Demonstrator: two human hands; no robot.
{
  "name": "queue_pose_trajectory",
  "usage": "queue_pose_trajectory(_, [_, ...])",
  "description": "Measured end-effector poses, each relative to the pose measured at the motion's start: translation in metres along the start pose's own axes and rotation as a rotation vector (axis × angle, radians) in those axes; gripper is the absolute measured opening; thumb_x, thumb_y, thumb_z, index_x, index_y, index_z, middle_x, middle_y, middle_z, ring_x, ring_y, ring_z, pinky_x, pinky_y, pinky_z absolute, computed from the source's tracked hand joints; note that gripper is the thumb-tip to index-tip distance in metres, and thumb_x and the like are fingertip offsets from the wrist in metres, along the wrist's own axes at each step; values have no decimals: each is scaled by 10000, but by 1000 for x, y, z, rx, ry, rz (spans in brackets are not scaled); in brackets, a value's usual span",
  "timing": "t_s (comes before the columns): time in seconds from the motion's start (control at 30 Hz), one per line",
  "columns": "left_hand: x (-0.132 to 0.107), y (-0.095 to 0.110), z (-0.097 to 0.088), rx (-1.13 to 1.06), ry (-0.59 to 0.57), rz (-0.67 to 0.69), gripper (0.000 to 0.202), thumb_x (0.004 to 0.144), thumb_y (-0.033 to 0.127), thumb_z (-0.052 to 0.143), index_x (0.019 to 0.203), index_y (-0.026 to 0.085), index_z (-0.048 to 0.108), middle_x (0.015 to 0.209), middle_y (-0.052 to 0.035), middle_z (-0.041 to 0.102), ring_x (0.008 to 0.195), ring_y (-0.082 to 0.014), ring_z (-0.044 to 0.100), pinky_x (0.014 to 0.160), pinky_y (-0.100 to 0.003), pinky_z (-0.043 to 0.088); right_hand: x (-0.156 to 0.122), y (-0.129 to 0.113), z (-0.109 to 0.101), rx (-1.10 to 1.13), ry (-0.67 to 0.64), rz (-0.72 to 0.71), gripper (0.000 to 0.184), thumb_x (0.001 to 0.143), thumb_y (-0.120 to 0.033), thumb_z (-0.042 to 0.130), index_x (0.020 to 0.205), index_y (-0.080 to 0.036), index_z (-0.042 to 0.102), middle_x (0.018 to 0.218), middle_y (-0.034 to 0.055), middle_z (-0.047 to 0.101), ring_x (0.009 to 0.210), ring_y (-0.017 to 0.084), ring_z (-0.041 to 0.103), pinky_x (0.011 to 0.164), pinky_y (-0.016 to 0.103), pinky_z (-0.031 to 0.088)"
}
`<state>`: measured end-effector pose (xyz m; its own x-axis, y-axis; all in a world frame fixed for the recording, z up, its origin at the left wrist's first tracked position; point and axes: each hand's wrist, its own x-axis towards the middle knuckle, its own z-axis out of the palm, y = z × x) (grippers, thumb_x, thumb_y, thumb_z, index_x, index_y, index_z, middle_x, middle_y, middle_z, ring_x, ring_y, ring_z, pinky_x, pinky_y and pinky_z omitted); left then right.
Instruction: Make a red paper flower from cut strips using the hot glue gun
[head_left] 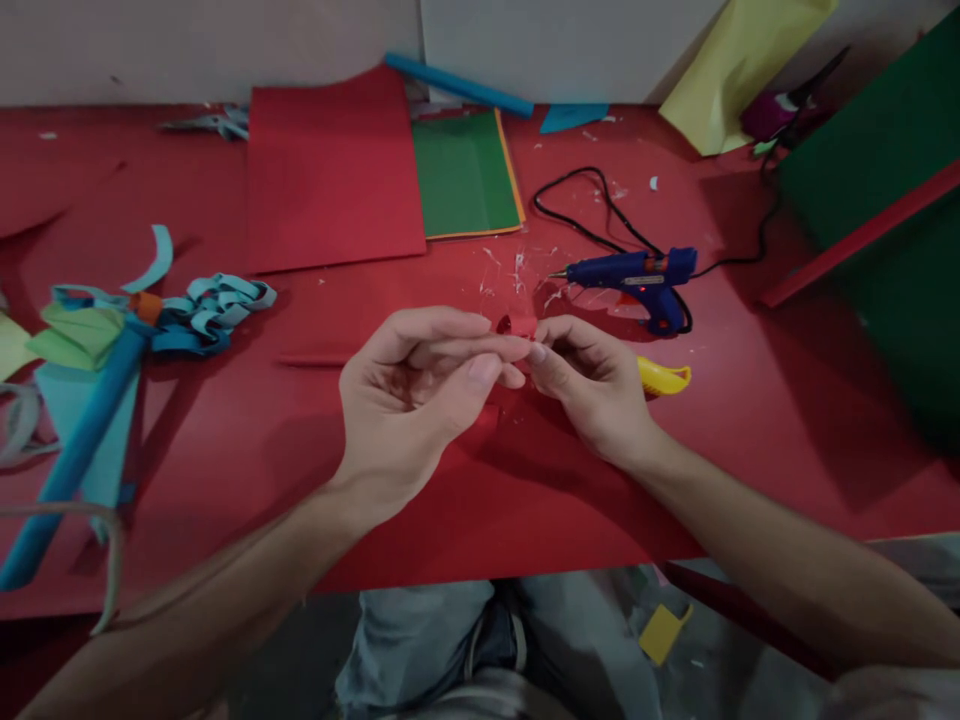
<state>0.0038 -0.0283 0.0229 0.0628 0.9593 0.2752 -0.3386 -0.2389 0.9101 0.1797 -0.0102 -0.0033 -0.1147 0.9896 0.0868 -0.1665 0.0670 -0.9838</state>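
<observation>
Both hands meet over the middle of the red table (750, 440). My left hand (409, 395) pinches a small rolled piece of red paper (519, 325) between thumb and fingers. My right hand (589, 385) pinches the same red paper from the other side, fingers curled. A strip of the red paper hangs below the hands, partly hidden by them. A blue glue gun (637, 275) lies just beyond my right hand, its black cord (592, 215) looping to the back.
A yellow cutter (664, 378) lies right of my right hand. Red sheet (330, 170) and green sheet (465, 175) lie at the back. Blue paper craft with curled strips (195, 315) and a blue tube (75, 450) sit left. Yellow paper (735, 70) and green board (885, 200) stand back right.
</observation>
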Motion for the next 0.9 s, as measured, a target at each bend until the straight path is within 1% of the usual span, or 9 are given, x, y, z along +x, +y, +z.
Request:
queue_pose_trajectory(0.1, [1,-1,-2,96,20,4,195,936,410,847,1058,300,743,959,40,841,788,-150,804,803,-320,710,-1,1,-1,18,-13,-2,321,886,-465,847,856,-199,672,627,-79,477,556,59,391,529,234,330])
queue_pose_trajectory(0.17, [2,-3,-3,124,15,20,208,941,425,839,1063,298,727,965,34,836,790,-153,800,792,-322,705,-2,2,-2,26,-25,1,312,898,-457,836,858,-197,669,632,-78,482,548,54,376,519,233,314])
queue_pose_trajectory(0.23, [2,-4,-3,143,10,55,211,942,419,838,1065,300,714,964,35,828,792,-151,796,784,-319,697,-2,3,-2,25,-34,8,321,903,-469,828,856,-198,662,636,-76,485,546,55,370,514,235,308])
queue_pose_trajectory(0.43, [7,-15,-7,235,31,170,271,918,457,854,1059,291,693,864,37,772,781,-150,777,773,-314,673,-5,5,1,29,-34,16,343,889,-490,837,855,-200,658,651,-72,482,562,63,377,519,246,302])
queue_pose_trajectory(0.5, [11,-20,-10,246,46,191,278,913,448,856,1079,289,699,868,38,769,771,-144,771,786,-313,670,-5,6,2,31,-26,21,359,882,-507,839,843,-201,655,648,-73,477,565,64,371,524,251,298])
queue_pose_trajectory(0.6, [19,-30,-18,255,107,201,288,907,430,860,1108,287,712,896,31,775,802,-148,778,825,-322,669,-5,5,3,25,-14,27,382,868,-533,841,831,-204,652,655,-68,496,577,71,379,539,260,306])
queue_pose_trajectory(0.7, [27,-37,-26,248,157,210,254,922,409,843,1104,284,718,936,18,780,824,-148,776,862,-336,667,-5,5,3,30,-10,23,357,886,-512,827,832,-208,649,675,-60,515,596,78,395,559,268,321])
queue_pose_trajectory(0.8, [32,-43,-33,263,165,217,243,926,375,836,1112,285,709,933,19,769,826,-143,766,875,-333,659,-4,6,3,53,-6,28,332,901,-484,815,830,-209,644,692,-57,525,600,77,399,562,270,322])
queue_pose_trajectory(0.9, [34,-47,-36,293,174,223,286,901,340,850,1130,281,687,928,24,759,829,-140,760,877,-324,647,-4,7,4,70,-6,28,327,901,-477,815,832,-207,643,715,-49,538,611,76,407,560,268,318])
